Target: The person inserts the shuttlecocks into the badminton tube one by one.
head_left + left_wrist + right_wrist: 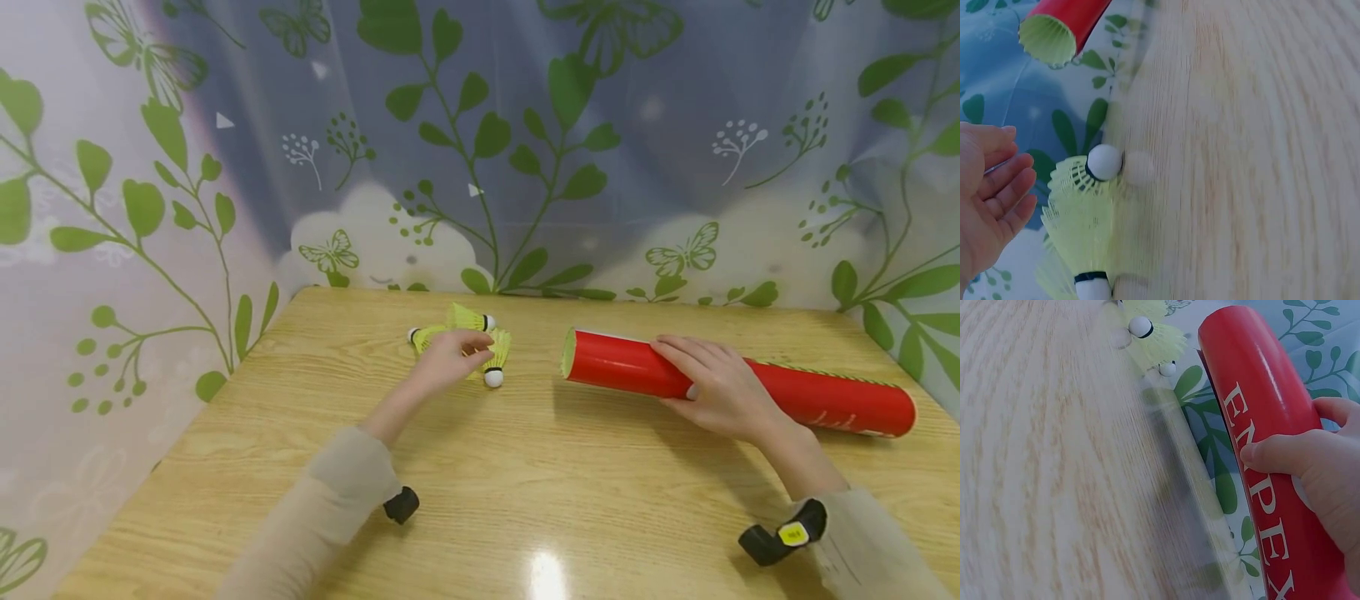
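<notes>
My right hand [720,387] grips a red shuttlecock tube [622,362] around its middle, thumb on the near side and fingers over the top. The tube points left, its left end raised off the table. A yellow-green shuttlecock skirt [1047,40] shows inside its mouth in the left wrist view. Over a small cluster of yellow shuttlecocks hovers my left hand [453,358], fingers slightly bent and holding nothing. One shuttlecock [495,358] lies cork toward me, another [468,317] behind it has its cork to the right, and a third [422,336] is partly hidden by the hand.
Everything rests on a wooden table [480,492]. A patterned curtain [525,167] with leaves and butterflies hangs along its back edge and left side. A black wrist camera [780,533] is strapped near the right sleeve, and another [402,505] by the left.
</notes>
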A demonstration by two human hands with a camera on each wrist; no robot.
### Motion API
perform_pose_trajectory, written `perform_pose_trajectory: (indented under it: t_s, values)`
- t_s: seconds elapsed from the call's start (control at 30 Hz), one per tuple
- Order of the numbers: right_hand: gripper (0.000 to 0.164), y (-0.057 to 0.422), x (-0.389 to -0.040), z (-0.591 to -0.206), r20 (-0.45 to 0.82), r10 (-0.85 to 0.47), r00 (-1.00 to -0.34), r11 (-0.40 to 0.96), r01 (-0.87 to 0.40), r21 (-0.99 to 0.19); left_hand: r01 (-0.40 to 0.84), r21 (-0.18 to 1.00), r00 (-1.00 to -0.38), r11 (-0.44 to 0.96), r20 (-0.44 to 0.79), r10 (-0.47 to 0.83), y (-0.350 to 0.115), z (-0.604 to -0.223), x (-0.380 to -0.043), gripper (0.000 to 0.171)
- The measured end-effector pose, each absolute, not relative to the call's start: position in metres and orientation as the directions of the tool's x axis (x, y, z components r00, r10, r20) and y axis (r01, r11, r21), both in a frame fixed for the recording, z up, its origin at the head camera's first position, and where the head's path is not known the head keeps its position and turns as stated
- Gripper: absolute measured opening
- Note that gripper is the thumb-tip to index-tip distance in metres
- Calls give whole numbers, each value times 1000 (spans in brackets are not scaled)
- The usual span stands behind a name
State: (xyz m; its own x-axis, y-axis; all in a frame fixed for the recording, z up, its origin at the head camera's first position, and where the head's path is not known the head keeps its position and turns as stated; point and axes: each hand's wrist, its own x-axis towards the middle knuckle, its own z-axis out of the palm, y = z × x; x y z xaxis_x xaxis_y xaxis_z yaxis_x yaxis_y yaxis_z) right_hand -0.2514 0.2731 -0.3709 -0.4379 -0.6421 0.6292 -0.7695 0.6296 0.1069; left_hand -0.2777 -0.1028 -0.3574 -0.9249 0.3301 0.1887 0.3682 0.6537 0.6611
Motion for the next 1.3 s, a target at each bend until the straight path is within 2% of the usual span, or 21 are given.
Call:
perform_pose_trajectory:
  t_s: [0.23, 0.43, 0.83, 0.93, 1.07, 1.2, 1.3]
  values:
    - [70, 273, -252, -373, 620, -643, -449, 635, -766, 104, 351, 646, -935, 678, 207, 288, -111, -356, -289, 31]
    - [70, 274, -253, -374, 616, -643, -455, 638, -763, 103, 285, 645, -956, 709, 136, 261, -109, -354, -304, 35]
    - [70, 277, -253, -375, 610, -646, -459, 641, -760, 107, 235, 634, -964, 737, 53, 261, -106, -355, -322, 36]
    - [62, 277, -254, -374, 604, -650, -461, 639, -762, 106, 240, 621, -962, 746, 46, 271, -105, -354, -324, 35]
    - [70, 278, -254, -374, 596, -656, -463, 635, -765, 105, 279, 576, -951, 768, 56, 303, -102, -353, -324, 33]
    - [62, 279, -255, -376, 603, -652, -460, 636, -765, 104, 281, 559, -950, 780, 49, 307, -98, -352, -323, 31]
    - [70, 279, -256, -378, 611, -648, -454, 636, -764, 107, 270, 556, -953, 786, 35, 302, -96, -352, -322, 31]
